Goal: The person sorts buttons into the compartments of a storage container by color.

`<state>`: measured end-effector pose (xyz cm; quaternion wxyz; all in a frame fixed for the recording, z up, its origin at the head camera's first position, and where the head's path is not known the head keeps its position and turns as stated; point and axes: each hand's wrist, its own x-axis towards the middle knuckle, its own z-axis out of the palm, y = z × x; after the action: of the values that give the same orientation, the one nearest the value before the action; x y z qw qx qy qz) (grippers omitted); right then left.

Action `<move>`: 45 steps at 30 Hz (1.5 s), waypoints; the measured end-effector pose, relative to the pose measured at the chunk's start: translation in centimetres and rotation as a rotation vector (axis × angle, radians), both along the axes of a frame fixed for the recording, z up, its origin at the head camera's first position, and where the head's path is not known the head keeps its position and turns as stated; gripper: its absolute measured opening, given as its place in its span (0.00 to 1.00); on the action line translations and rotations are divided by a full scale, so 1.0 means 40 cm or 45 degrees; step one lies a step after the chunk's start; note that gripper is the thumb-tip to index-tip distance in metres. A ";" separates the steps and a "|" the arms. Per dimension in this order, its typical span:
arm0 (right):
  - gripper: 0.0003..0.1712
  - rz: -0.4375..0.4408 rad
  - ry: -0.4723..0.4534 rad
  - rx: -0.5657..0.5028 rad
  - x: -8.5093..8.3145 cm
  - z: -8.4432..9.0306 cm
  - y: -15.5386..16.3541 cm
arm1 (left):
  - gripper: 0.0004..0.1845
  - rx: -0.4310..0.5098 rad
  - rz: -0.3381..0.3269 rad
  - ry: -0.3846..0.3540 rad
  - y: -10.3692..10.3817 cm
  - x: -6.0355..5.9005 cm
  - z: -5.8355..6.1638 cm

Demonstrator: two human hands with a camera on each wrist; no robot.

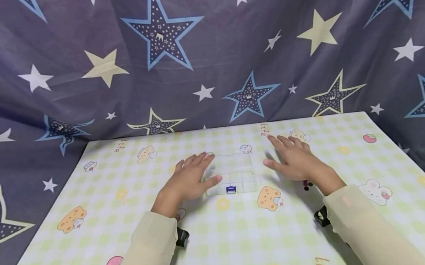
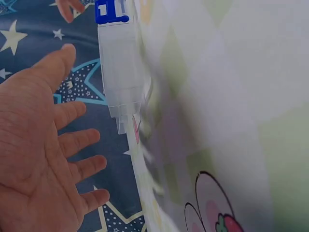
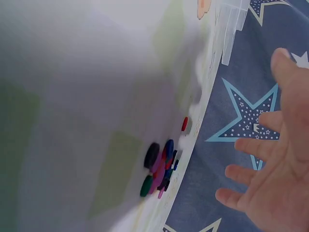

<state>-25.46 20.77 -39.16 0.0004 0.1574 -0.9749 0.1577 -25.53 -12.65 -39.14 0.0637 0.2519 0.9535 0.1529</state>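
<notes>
While both hands hover over a tabletop, these lines run from the biggest thing to the smallest.

Backdrop: a grey-blue star-print cloth [image 1: 199, 46] hangs behind and to both sides of the table.

Table: a green-and-white checked cover [image 1: 231, 250] printed with bears, cupcakes and lettering.

Sleeves: cream fabric [image 1: 141, 264] covers both forearms, with a dark strap at each wrist.

Left hand: the left hand [image 1: 191, 180] lies at 9 o'clock of the box, palm down, fingers straight and slightly spread; the thumb tip is at the box's left edge, and contact cannot be confirmed.

Right hand: the right hand [image 1: 293, 160] sits at 3 o'clock of the box, apart from it, fingers straight and fanned, gripping nothing.

Box: a clear plastic compartment box [image 1: 232, 173] rests at the table's middle, between the hands, its blue latch [image 1: 230, 189] at 6 o'clock.

Counters: a small heap of coloured discs [image 3: 159, 169] lies on the cover beneath the right palm, shown by the right wrist view.
</notes>
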 end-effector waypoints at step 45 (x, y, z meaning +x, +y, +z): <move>0.19 0.113 -0.009 -0.046 -0.001 -0.019 0.234 | 0.25 1.032 0.462 -0.784 -0.033 -0.043 -0.034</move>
<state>-25.52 30.14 -39.94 -0.0075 0.2000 -0.9639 0.1757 -27.26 -13.95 -40.48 0.2104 0.0310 0.7834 0.5840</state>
